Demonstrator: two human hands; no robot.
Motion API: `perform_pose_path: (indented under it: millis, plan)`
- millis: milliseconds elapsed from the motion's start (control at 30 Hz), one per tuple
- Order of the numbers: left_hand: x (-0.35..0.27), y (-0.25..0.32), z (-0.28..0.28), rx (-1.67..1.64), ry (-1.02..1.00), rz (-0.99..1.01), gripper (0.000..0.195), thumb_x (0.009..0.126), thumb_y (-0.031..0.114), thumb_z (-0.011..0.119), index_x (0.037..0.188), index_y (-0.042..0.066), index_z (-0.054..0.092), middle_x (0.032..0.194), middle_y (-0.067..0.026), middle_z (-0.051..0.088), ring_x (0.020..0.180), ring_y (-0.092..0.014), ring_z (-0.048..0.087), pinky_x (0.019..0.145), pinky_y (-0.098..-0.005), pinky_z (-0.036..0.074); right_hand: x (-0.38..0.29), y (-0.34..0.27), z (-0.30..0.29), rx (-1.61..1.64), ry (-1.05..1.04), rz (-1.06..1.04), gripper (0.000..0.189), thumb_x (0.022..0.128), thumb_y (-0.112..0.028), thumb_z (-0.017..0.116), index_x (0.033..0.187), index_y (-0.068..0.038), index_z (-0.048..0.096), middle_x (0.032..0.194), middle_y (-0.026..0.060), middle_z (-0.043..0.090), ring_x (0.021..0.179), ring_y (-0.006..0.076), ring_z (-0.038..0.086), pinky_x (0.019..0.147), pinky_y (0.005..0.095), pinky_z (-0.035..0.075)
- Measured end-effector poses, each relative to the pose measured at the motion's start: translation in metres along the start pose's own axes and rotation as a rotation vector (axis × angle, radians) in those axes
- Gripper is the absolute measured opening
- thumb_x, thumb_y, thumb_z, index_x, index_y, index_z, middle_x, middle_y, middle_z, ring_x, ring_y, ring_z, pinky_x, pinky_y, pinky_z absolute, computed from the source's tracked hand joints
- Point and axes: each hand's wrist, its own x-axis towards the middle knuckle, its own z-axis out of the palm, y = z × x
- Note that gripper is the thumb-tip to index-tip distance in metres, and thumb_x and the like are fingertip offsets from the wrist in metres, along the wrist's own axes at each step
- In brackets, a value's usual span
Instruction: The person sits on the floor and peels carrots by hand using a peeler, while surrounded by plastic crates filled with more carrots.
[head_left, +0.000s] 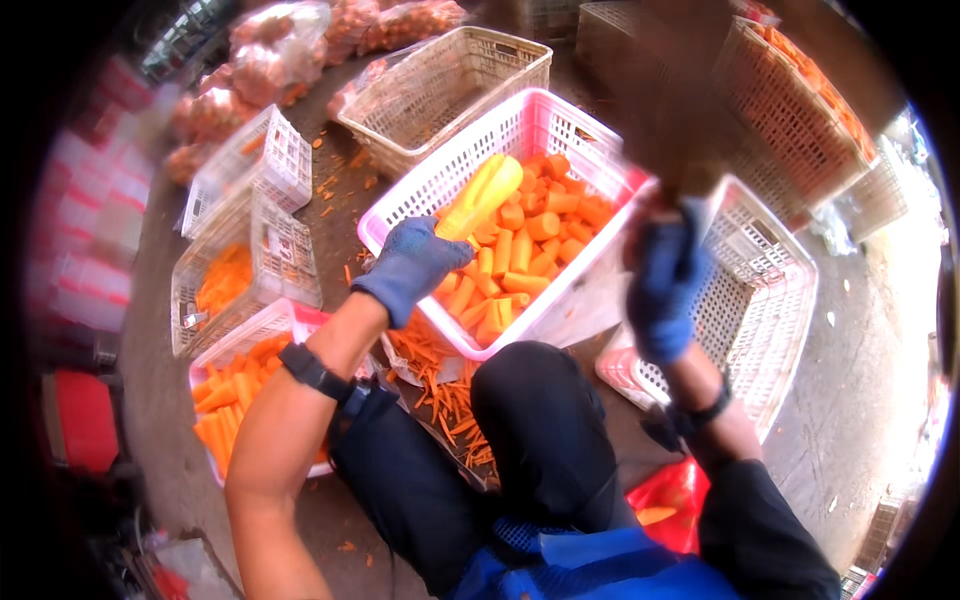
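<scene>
My left hand (420, 262), in a blue-grey work glove, grips a thick, pale yellow-orange carrot (480, 199) by its near end. The carrot slants over a pink-rimmed white plastic basket (472, 142) of cut, peeled carrot pieces (536, 225). My right hand (667, 277), in a blue glove, is raised to the right of this basket. It is closed around the handle of a broad dark knife (671, 97), which looks like a cleaver. Motion blurs the blade, so its exact outline is hidden.
Carrot peelings (450, 397) lie below the basket. Another basket of carrots (240, 390) stands at left, beside a crate of orange scraps (225, 277). Crates stand behind (450, 90) and right (757, 300). Filled plastic bags (277, 60) lie at back left; a red bag (671, 499) lies near my right arm.
</scene>
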Motion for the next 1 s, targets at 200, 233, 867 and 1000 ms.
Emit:
perform_pose_path:
  millis: [200, 233, 867, 1000]
  plan:
    - [0.017, -0.004, -0.008, -0.163, 0.048, 0.087, 0.036, 0.090, 0.013, 0.081, 0.122, -0.003, 0.072, 0.101, -0.0034, 0.074, 0.083, -0.011, 0.066, 0.073, -0.0279, 0.054, -0.036, 0.047, 0.010, -0.376, -0.444, 0.300, 0.017, 0.101, -0.023, 0.068, 0.107, -0.007, 0.065, 0.083, 0.0209, 0.071, 0.077, 0.0423, 0.070, 0.067, 0.0490, 0.055]
    - [0.026, -0.002, -0.012, -0.170, 0.085, 0.162, 0.037, 0.090, 0.012, 0.081, 0.122, -0.003, 0.071, 0.101, -0.0030, 0.073, 0.082, -0.011, 0.066, 0.072, -0.0270, 0.054, -0.024, 0.047, 0.014, -0.319, -0.326, 0.188, 0.017, 0.102, -0.021, 0.067, 0.111, -0.007, 0.066, 0.083, 0.0191, 0.072, 0.078, 0.0398, 0.072, 0.068, 0.0464, 0.055]
    - [0.004, 0.003, -0.003, 0.106, 0.061, -0.045, 0.043, 0.089, 0.036, 0.082, 0.101, -0.005, 0.072, 0.076, -0.0105, 0.068, 0.065, -0.018, 0.064, 0.060, -0.0350, 0.052, 0.013, -0.043, -0.012, 0.156, 0.052, 0.175, 0.015, 0.106, -0.013, 0.064, 0.114, 0.000, 0.065, 0.075, 0.0020, 0.062, 0.065, 0.0144, 0.061, 0.062, 0.0297, 0.051]
    - [0.009, 0.020, -0.003, -0.129, -0.046, -0.125, 0.039, 0.089, 0.031, 0.082, 0.101, -0.005, 0.072, 0.078, -0.0081, 0.069, 0.065, -0.016, 0.062, 0.060, -0.0344, 0.052, -0.014, 0.004, 0.010, -0.185, -0.223, -0.061, 0.015, 0.103, -0.019, 0.065, 0.110, -0.005, 0.067, 0.077, 0.0156, 0.069, 0.066, 0.0356, 0.068, 0.061, 0.0405, 0.053]
